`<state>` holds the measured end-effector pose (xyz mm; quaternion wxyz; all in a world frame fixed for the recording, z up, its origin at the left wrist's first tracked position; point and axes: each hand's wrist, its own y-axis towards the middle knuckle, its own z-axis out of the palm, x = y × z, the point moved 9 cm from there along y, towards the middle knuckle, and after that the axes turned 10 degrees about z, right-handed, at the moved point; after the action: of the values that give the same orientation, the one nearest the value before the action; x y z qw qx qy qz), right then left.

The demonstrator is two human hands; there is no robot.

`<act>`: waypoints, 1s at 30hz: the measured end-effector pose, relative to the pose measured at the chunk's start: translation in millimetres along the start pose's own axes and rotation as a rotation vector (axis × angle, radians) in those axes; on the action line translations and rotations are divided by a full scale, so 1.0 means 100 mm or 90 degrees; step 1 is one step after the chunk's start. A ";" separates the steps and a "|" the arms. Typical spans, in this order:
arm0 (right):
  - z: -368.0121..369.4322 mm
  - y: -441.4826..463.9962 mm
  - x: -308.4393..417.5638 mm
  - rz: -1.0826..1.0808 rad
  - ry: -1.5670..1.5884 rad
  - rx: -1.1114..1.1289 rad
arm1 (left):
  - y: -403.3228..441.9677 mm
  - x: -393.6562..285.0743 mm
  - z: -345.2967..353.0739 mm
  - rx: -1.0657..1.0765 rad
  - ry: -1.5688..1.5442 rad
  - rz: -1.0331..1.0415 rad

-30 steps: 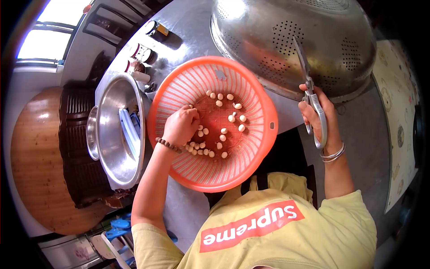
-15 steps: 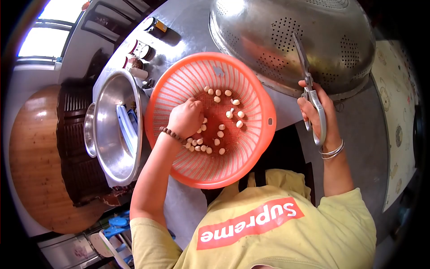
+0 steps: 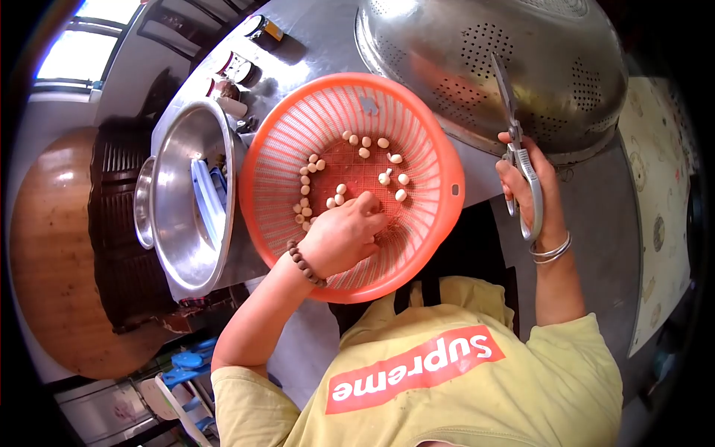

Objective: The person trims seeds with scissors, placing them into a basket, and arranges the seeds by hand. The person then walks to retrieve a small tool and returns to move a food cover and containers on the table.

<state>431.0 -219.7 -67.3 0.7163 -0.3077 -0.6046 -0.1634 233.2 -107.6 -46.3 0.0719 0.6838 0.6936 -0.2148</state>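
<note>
My left hand point(image 3: 344, 235) is inside the orange plastic basket point(image 3: 447, 160), low over its mesh floor. Its fingers are curled downward, and whatever lies beneath them is hidden. Around it are several small, pale, round button mushrooms point(image 3: 340, 189), some along the basket's left side and others toward the back and right. Two of those at the right show a short stem. Out to the right of the basket, my right hand point(image 3: 538, 182) is closed around the grey handles of kitchen scissors point(image 3: 531, 186). The blades point away from me and look nearly closed.
A large perforated steel colander point(image 3: 521, 104) lies upside down behind the scissors. Left of the basket stands a steel basin point(image 3: 171, 253) with a blue-and-white item point(image 3: 208, 201) inside. Several jars, including a dark-lidded one point(image 3: 264, 31), stand at the back left of the grey table point(image 3: 328, 37).
My left hand has moved right and toward me within the basket, uncovering mushrooms on the left side and covering those near the front. My right hand still holds the scissors in about the same place.
</note>
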 end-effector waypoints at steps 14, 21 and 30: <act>-0.03 -0.10 -0.03 0.003 -0.015 -0.006 | -0.25 0.51 -0.29 -0.025 0.318 -0.115; 0.06 -0.14 -0.01 0.010 -0.019 0.008 | 0.08 0.10 -0.18 -0.063 0.043 0.021; -0.01 -0.12 -0.08 0.009 -0.014 -0.002 | 0.49 -0.07 0.03 -0.024 0.190 0.193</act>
<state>423.3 -230.6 -72.5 0.7100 -0.3153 -0.6101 -0.1558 281.5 -116.4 -55.9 0.0125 0.8030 0.5897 -0.0850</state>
